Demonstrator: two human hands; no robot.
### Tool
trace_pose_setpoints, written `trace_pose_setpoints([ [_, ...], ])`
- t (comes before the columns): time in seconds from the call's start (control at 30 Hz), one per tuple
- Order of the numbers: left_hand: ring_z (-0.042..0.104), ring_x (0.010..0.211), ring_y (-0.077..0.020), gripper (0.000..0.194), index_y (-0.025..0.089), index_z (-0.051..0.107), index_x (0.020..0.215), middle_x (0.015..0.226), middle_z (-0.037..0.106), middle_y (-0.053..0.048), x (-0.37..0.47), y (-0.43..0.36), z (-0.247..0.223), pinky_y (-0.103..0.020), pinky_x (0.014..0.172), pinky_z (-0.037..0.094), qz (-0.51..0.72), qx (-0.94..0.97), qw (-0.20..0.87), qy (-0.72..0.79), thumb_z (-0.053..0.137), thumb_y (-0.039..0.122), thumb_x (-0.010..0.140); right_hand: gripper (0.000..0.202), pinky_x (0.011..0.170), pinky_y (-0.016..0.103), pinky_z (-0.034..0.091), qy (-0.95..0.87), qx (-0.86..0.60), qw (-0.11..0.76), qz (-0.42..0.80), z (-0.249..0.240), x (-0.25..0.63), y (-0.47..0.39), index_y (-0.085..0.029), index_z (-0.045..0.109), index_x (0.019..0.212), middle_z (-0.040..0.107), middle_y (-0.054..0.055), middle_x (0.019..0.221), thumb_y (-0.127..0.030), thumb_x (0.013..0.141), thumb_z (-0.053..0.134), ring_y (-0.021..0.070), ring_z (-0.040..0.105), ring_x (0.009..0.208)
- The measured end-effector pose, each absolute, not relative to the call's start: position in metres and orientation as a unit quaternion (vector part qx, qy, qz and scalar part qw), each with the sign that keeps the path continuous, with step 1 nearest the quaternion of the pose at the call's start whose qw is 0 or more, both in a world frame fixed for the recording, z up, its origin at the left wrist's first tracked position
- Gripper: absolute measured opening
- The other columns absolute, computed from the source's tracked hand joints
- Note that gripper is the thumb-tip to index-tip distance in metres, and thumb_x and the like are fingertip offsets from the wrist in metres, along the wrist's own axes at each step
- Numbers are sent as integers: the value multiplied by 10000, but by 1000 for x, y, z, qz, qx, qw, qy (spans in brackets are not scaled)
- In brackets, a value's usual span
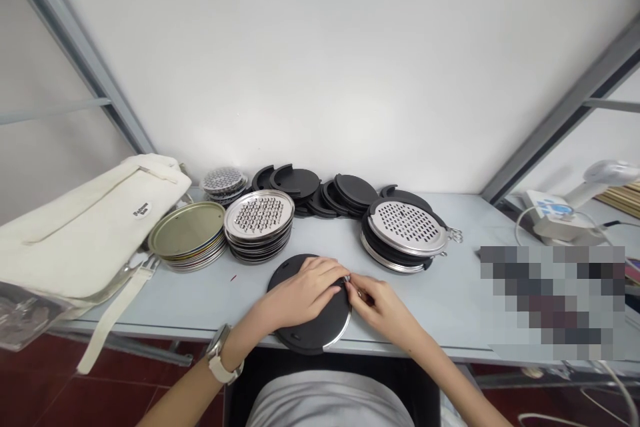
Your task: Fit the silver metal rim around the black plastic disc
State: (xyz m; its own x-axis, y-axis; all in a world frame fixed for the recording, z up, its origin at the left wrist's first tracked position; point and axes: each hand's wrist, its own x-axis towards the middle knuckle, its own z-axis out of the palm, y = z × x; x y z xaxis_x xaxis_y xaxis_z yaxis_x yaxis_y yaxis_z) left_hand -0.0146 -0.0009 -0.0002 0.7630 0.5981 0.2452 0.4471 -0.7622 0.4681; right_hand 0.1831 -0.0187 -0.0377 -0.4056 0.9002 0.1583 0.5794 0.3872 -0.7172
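White wall (320,67), red floor (30,383), pale gray table (450,300). One round black disc (323,332) sits at the front edge: left hand (307,290) lies flat-fingered on it, right hand (381,303) has fingers narrowed at the rim, can't tell on what. Three grater-topped piles (260,215), one olive-topped stack (189,229), one white bag (95,220).

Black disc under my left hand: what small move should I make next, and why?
I'd probably press lightly with the left hand to steady the black disc: that hand lies across it, while the right hand has its fingertips at the disc's edge, at something too small to make out.
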Motion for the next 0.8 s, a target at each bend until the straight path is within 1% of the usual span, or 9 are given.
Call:
trace_pose_setpoints([
  [0.3,462,1181,-199,317,217,433,1249,1207,544,-69,-13,-1,3,-384,1029,340,197,915,206,285,389,135,946,245,506,226,277,-787,-473,288,273,-36,183,-20,-197,431,692,421,-41,594,-261,923,380,108,380,553],
  [0.5,456,1185,-196,331,217,423,1261,1227,532,-69,-14,-1,2,-381,1035,333,196,917,200,282,387,127,945,260,513,226,287,-789,-474,286,268,-36,183,-20,-202,414,686,417,-40,591,-272,932,368,112,388,551],
  [0.8,456,1184,-187,313,210,430,1245,1215,536,-64,-14,-2,4,-361,1037,334,196,915,203,289,392,127,945,255,523,223,294,-792,-472,284,263,-37,183,-20,-202,432,700,443,-33,607,-273,936,364,119,413,573],
])
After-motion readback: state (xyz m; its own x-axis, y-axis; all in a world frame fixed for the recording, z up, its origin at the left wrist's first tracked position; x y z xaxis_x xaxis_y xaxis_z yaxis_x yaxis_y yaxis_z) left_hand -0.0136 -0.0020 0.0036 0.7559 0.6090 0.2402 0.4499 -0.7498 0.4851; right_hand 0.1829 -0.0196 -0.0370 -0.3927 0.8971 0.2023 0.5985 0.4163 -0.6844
